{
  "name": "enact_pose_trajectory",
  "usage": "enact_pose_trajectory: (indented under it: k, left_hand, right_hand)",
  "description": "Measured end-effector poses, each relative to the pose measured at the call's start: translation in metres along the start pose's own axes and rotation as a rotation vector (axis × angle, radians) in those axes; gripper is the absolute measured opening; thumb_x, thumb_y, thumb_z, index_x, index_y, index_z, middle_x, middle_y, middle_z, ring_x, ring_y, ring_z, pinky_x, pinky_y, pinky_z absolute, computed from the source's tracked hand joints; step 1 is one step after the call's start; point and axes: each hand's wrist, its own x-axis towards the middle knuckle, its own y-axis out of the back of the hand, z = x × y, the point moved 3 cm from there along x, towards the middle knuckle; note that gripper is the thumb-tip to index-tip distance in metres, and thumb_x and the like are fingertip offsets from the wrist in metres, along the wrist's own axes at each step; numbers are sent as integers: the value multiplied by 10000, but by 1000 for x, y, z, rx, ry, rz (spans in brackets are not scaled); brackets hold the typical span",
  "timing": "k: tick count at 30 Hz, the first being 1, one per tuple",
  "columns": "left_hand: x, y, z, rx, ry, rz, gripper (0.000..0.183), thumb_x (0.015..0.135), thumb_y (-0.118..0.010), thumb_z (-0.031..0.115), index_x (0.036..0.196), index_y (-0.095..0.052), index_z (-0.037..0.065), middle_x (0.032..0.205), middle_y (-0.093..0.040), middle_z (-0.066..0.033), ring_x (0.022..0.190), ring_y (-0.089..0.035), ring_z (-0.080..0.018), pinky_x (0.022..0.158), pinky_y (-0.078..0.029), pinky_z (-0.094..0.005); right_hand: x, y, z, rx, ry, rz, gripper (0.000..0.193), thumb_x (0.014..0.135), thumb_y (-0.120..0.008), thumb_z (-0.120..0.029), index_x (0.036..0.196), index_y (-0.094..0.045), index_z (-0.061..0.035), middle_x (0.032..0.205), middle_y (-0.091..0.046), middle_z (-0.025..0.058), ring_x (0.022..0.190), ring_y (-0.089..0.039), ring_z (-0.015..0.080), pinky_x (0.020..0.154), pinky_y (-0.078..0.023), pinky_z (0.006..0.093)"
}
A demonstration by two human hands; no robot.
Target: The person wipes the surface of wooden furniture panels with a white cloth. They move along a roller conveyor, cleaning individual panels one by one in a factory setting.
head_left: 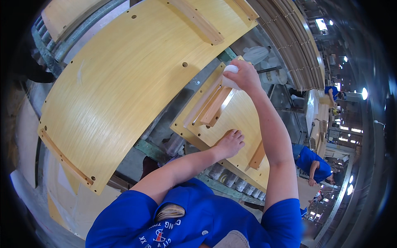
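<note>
On the left, the large curved panel (pixel 120 82) seems the further along of the two boards: a narrow wooden strip (pixel 66 157) lies along its near left edge and another strip (pixel 198 22) crosses its far right end, both looking settled in place, though whether they are fixed cannot be told. Several round holes in it are open and unfilled. To its right, the smaller panel (pixel 235 118) lies over a roller track (pixel 237 182) and looks only partway done. Near its left side a pale streak (pixel 201 106) runs beside a wooden block (pixel 217 105), perhaps glue, and this seems to be the part in hand. The left hand (pixel 228 144) rests on the panel just nearer than the block, its fingers bent; whether they hold anything cannot be told. Farther off, the right hand (pixel 246 76) has its fingers wrapped around a white bottle (pixel 230 80), held at the far end of the block. Farther right on the panel, a second block (pixel 257 156) lies near the left hand but apart from it; no streak is plain beside it, so that side may be left to do.
</note>
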Motion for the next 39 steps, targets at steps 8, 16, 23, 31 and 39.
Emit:
enact_pose_trajectory:
  k: [8,16,23,31,39]
  left_hand:
    - [0,-1,-1,2,-8,-19,304,867,-452,177,1117,-581,62,1298,-460,-143,1273,-354,-324,1084,-227,-460]
    - [-1,0,-1,-34,-6,13,298,862,-455,181,1093,-594,55,1272,-487,-144,1273,-360,-320,1088,-228,-462]
    - [0,1,-2,-90,2,19,283,845,-461,170,1052,-610,46,1273,-492,-143,1264,-369,-324,1083,-237,-465]
    - [2,2,-3,-136,13,-10,291,851,-465,187,1054,-624,53,1284,-488,-144,1296,-333,-340,1093,-219,-477]
    - [0,6,-6,-170,17,80,257,828,-469,167,969,-641,38,1230,-529,-149,1254,-383,-323,1077,-249,-469]
  right_hand:
    - [17,1,10,-51,-12,-1,318,717,-711,-327,952,-657,-120,940,-664,110,922,-633,304,791,-497,396]
    - [51,21,48,-106,-136,95,354,723,-699,-361,993,-662,-135,1010,-665,118,964,-630,305,817,-496,409]
    - [79,30,74,-188,-214,225,427,719,-696,-370,1071,-643,-135,1037,-659,135,987,-624,312,831,-497,417]
    - [94,27,82,-228,-255,235,387,724,-682,-361,1034,-638,-133,1025,-655,129,985,-621,313,825,-498,429]
    - [103,25,80,-255,-240,199,342,732,-665,-346,1000,-637,-135,1019,-648,125,994,-614,310,818,-500,430]
